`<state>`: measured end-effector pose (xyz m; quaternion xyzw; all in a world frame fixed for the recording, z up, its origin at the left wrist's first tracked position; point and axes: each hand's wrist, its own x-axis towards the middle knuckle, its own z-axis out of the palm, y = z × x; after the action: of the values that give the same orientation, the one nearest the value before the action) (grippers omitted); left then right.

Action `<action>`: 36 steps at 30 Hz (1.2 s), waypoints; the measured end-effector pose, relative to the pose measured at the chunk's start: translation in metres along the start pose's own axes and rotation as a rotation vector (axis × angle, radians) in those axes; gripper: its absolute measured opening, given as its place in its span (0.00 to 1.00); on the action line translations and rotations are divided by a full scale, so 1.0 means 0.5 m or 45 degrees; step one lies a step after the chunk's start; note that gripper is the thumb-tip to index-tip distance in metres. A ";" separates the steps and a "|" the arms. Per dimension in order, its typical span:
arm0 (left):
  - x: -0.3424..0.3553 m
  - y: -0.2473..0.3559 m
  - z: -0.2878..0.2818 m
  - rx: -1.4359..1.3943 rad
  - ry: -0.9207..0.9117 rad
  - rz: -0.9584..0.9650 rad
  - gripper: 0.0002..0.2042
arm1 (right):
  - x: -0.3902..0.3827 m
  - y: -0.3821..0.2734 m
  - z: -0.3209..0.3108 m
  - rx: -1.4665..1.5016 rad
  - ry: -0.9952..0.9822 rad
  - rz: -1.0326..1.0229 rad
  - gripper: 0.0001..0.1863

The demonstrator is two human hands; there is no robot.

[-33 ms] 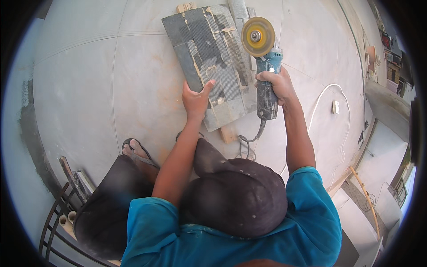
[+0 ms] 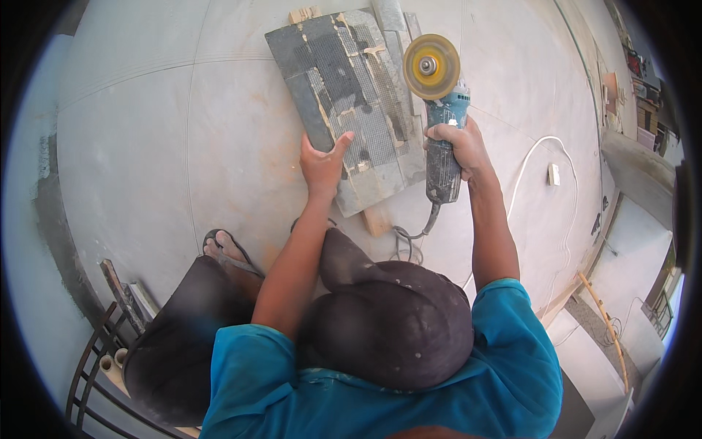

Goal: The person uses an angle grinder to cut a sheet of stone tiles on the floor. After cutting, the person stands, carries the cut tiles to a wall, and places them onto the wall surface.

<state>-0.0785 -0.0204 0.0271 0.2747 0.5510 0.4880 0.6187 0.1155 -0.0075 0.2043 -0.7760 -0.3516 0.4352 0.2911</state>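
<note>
A grey stone-like tile slab (image 2: 380, 189) with mesh backing and dried yellowish glue lines lies tilted on wood blocks. My left hand (image 2: 322, 162) grips its near left edge, the thumb on top and the fingers mostly hidden at the edge. In my right hand (image 2: 468, 152) is a teal and black angle grinder (image 2: 442, 172), held by its body at the slab's right side. Its round yellowish disc (image 2: 444, 82) faces up, apart from the slab. Whether the disc spins I cannot tell.
Wood blocks (image 2: 377, 220) show under the slab's near and far ends. The grinder's dark cord (image 2: 428, 219) coils near my knee. A white cable (image 2: 575, 183) and a small white box (image 2: 553, 175) lie on the pale floor at right. Pipes (image 2: 110, 364) and a black metal frame (image 2: 82, 388) stand at lower left.
The grinder in my right hand has shifted slightly right and toward me. My left hand and the slab have stayed in place.
</note>
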 end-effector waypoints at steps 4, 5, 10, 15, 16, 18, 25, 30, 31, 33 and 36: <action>0.003 0.000 0.006 -0.017 -0.081 -0.125 0.32 | -0.118 0.066 -0.086 0.203 0.096 0.039 0.21; 0.015 0.001 0.005 -0.017 -0.102 -0.162 0.32 | -0.147 0.086 -0.104 0.241 0.133 0.052 0.21; 0.056 0.056 0.028 -0.037 -0.060 -0.283 0.30 | -0.230 0.177 -0.183 0.406 0.296 0.105 0.21; 0.088 0.046 0.107 0.016 -0.135 -0.173 0.27 | -0.242 0.270 -0.244 0.656 0.342 0.125 0.21; 0.043 0.061 0.126 0.183 -0.024 -0.331 0.26 | -0.259 0.296 -0.285 0.697 0.355 0.166 0.21; 0.042 0.050 0.165 0.027 -0.160 -0.262 0.21 | -0.262 0.264 -0.350 0.759 0.415 0.195 0.22; -0.042 0.218 0.262 0.207 -0.081 -0.092 0.19 | -0.275 0.266 -0.473 0.852 0.370 0.197 0.22; -0.120 0.303 0.299 0.398 -0.140 -0.096 0.16 | -0.345 0.280 -0.524 0.954 0.429 0.147 0.19; -0.135 0.339 0.300 0.469 -0.144 -0.049 0.15 | -0.355 0.273 -0.531 0.994 0.425 0.112 0.17; -0.157 0.398 0.307 0.543 -0.244 0.033 0.16 | -0.371 0.291 -0.532 0.994 0.419 0.126 0.18; -0.115 0.503 0.346 0.669 -0.472 0.268 0.18 | -0.339 0.281 -0.545 1.073 0.532 -0.010 0.20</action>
<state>0.0150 0.0555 0.3138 0.5644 0.5047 0.3320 0.5626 0.3331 -0.2648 0.3007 -0.6599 -0.0812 0.3733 0.6470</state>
